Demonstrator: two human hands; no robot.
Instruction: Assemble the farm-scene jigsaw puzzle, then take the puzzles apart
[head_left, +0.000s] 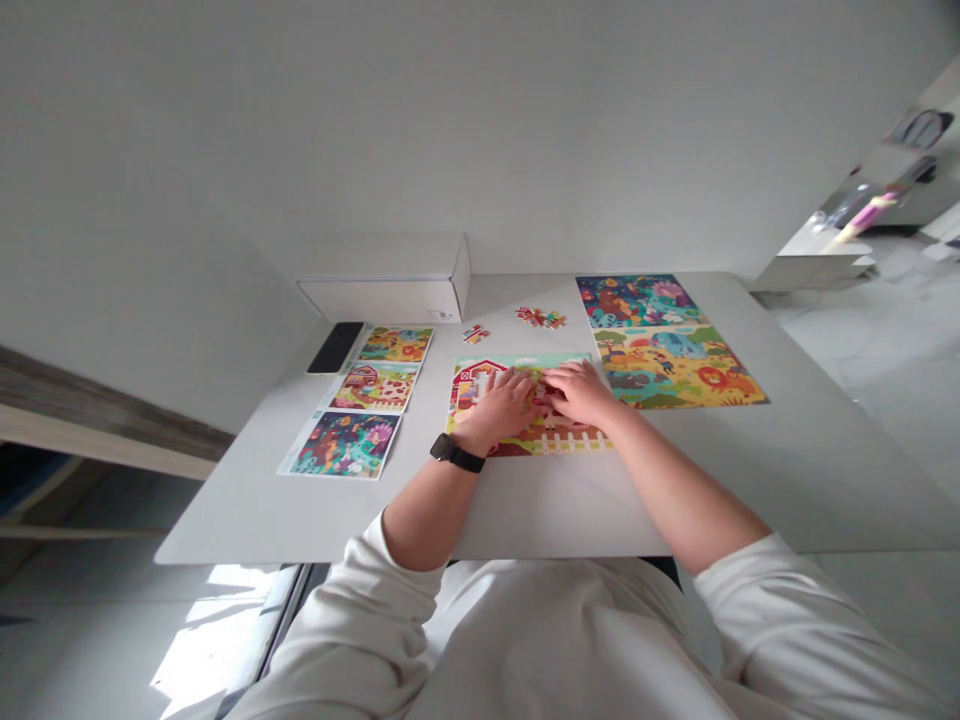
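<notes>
A farm jigsaw puzzle [574, 443] with a red barn and a white fence lies in front of me on the table. My left hand [510, 405], with a black watch [457, 453] on its wrist, rests on the middle of the picture, fingers stretched out. From the right, my right hand [577, 392] touches the puzzle close beside it, fingers extended and slightly bent. My hands cover the puzzle's centre, and no piece shows in either. Behind the puzzle lie a small heap of loose puzzle pieces [541, 318] and a few joined pieces [476, 334].
On the right lie two finished puzzles, a dark forest one [637, 300] and a safari one [675, 365]. Several reference picture sheets [345, 445] and a black phone [336, 347] are at left. A white box [382, 290] stands against the wall.
</notes>
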